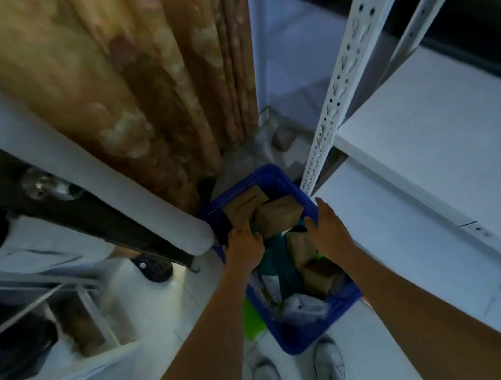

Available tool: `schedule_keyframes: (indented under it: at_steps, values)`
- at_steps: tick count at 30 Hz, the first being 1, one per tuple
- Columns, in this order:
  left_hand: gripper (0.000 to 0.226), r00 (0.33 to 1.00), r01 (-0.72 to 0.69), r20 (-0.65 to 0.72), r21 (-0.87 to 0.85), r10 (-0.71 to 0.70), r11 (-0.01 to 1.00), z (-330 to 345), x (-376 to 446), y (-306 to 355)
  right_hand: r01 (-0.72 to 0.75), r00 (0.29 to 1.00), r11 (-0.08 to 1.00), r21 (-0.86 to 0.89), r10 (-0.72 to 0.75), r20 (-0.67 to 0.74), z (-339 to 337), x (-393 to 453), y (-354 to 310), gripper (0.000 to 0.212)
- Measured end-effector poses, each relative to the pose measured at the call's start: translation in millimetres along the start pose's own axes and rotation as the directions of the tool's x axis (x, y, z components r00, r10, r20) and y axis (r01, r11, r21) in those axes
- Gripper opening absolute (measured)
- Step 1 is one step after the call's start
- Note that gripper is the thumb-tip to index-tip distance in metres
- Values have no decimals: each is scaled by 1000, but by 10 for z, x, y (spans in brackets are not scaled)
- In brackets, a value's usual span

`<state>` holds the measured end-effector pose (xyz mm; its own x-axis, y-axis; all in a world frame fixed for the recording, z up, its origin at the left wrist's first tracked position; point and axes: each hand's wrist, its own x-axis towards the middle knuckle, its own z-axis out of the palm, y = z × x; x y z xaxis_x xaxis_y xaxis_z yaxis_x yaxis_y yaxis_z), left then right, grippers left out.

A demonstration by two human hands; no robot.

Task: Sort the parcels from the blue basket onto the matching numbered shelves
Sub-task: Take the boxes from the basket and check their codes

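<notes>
The blue basket (287, 335) stands on the floor in front of my feet, between a curtain and the white shelves (424, 134). Several parcels lie in it: a brown cardboard box (278, 217) on top, a second box (244, 203) behind it, smaller brown boxes (320, 274), a teal bag (276, 262) and a pale plastic bag (305, 305). My left hand (243, 246) reaches in at the top box's near left corner, fingers touching it. My right hand (327, 230) hovers by the box's right side, fingers straight, thumb spread. Neither hand visibly grips anything.
A perforated white shelf post (340, 92) rises right beside the basket's far right corner. A patterned curtain (116, 95) hangs at its left, next to a dark door with a round knob (48, 184). My shoes (329, 363) stand by the basket's near end.
</notes>
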<state>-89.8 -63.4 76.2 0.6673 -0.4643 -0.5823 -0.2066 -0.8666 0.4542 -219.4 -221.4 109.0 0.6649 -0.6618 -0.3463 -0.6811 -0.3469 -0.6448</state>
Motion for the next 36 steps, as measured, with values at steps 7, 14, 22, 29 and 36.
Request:
schedule_keyframes:
  at_steps: [7, 14, 22, 29, 36]
  values:
    - [76, 999, -15, 32, -161, 21, 987, 814, 1177, -148, -89, 993, 995, 40, 86, 78, 789, 961, 834, 57]
    - [97, 999, -31, 30, -157, 36, 987, 1469, 2332, -379, -139, 983, 987, -82, 147, 106, 1492, 1755, 1383, 49]
    - [121, 998, -60, -12, -103, 59, 993, 1780, 3199, -547, -184, 964, 976, -114, 202, 174, 2168, 2335, 1804, 18]
    - [105, 995, -83, -49, -8, 83, 996, 1739, 3105, -568, -248, 966, 952, 179, 229, 124, 2116, 2273, 1847, 21]
    - [74, 994, 81, 104, -432, -40, 898, 1191, 2213, -494, -495, 869, 770, 403, 434, 239, 1582, 1679, 1447, 77]
